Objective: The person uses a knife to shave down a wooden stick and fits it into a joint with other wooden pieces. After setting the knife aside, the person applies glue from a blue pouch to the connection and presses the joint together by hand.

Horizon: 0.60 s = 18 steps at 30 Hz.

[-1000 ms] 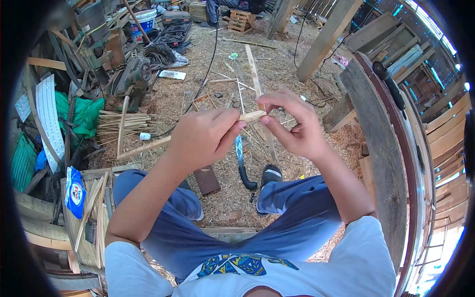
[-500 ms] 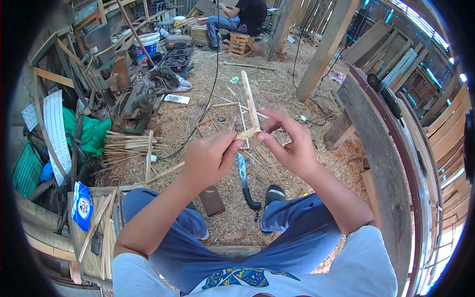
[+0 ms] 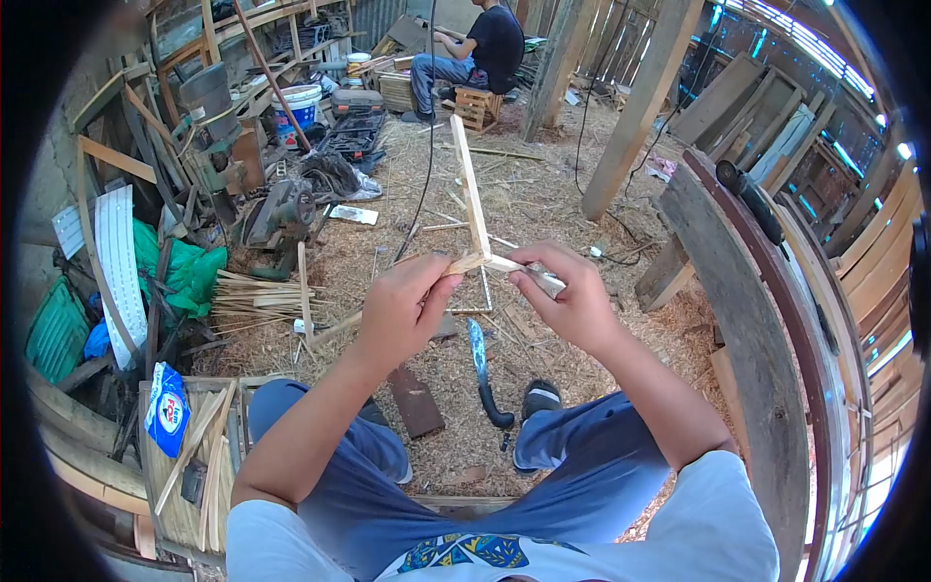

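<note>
Straw and wood shavings cover the workshop floor [image 3: 543, 194], which spreads under everything else in view. To the person's right stands a large curved frame of dark weathered planks [image 3: 747, 320], and slanting timber posts [image 3: 645, 92] rise behind it. At the back, another person in a dark shirt [image 3: 480, 48] sits bent over separate work, well apart from the wearer. On the left lie an old green machine [image 3: 281, 218], a bundle of thin pale bamboo strips [image 3: 254, 299] and a blue-and-white packet [image 3: 167, 409] resting on stacked slats. Between the wearer's knees, on the floor, lies a curved knife with a black handle [image 3: 482, 373], probably set down there to stay within easy reach.

The left hand [image 3: 400, 308] and right hand [image 3: 567, 299] meet at chest height over the lap. Each pinches a pale thin wooden strip [image 3: 468, 194] where it bends: the left fingers [image 3: 438, 279] are clamped on one short end and the right fingers [image 3: 531, 279] on the other, thumb pressed against forefinger. The long part of the strip stands up and away from the hands, seemingly held this way so the bend sits close under the eyes and both sides can be steadied.
</note>
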Each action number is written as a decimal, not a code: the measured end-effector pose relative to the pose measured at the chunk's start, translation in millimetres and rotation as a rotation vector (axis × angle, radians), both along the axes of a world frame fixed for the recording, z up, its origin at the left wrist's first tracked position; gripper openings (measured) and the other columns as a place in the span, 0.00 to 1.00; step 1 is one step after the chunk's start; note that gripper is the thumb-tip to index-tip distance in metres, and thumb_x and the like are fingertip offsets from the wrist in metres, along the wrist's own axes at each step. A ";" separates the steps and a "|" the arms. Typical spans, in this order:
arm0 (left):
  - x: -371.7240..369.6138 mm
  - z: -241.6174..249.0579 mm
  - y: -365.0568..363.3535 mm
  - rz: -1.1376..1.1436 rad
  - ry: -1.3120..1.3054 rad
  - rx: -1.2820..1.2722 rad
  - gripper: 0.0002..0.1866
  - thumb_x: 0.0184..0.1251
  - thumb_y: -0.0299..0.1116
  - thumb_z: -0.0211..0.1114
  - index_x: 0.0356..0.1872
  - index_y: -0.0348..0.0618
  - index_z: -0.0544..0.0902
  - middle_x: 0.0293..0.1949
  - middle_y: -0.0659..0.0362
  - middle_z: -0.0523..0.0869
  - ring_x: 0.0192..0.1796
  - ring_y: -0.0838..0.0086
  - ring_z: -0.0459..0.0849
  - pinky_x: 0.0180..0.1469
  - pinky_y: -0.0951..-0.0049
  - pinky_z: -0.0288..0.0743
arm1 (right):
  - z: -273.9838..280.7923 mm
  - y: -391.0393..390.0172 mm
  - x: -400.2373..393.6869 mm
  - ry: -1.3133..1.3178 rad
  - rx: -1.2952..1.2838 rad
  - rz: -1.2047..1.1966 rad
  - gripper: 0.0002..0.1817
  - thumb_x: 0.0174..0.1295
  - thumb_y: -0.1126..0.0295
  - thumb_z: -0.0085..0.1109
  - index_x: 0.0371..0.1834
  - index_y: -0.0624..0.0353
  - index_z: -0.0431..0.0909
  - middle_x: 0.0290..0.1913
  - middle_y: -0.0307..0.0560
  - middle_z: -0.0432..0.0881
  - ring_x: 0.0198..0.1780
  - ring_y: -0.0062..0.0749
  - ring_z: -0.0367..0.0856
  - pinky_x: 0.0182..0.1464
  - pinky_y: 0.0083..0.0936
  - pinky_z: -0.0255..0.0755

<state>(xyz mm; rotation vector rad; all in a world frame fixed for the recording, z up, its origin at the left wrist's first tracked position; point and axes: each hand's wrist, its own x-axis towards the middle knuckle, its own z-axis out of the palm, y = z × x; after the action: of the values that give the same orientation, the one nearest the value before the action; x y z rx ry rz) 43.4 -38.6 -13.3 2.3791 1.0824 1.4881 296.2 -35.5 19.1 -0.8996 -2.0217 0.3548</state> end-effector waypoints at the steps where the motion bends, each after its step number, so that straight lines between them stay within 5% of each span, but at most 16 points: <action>1: -0.5 -0.4 1.4 -0.012 -0.004 0.029 0.08 0.77 0.31 0.68 0.48 0.37 0.85 0.33 0.50 0.84 0.33 0.57 0.84 0.36 0.60 0.74 | -0.2 0.0 0.4 0.001 -0.004 0.007 0.11 0.68 0.75 0.72 0.52 0.62 0.86 0.47 0.52 0.89 0.49 0.46 0.90 0.53 0.36 0.82; 6: -8.6 0.1 5.9 -0.080 0.040 0.069 0.09 0.73 0.29 0.70 0.49 0.36 0.84 0.39 0.50 0.85 0.41 0.53 0.85 0.43 0.57 0.76 | -1.5 2.4 2.1 -0.033 0.134 0.062 0.12 0.65 0.77 0.73 0.52 0.60 0.87 0.48 0.49 0.89 0.50 0.49 0.88 0.53 0.39 0.81; 18: -25.1 -7.1 7.0 -0.138 0.098 0.277 0.13 0.65 0.29 0.73 0.49 0.42 0.85 0.40 0.54 0.84 0.41 0.55 0.82 0.47 0.56 0.73 | 12.3 -6.7 2.9 -0.103 0.368 0.109 0.16 0.60 0.75 0.76 0.52 0.53 0.90 0.48 0.43 0.88 0.51 0.44 0.86 0.59 0.43 0.76</action>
<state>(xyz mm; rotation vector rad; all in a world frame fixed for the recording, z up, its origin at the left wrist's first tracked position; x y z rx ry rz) 18.3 -31.6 -20.3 2.6737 0.7522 1.5777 299.1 -42.2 31.4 -0.5907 -2.1429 -0.0086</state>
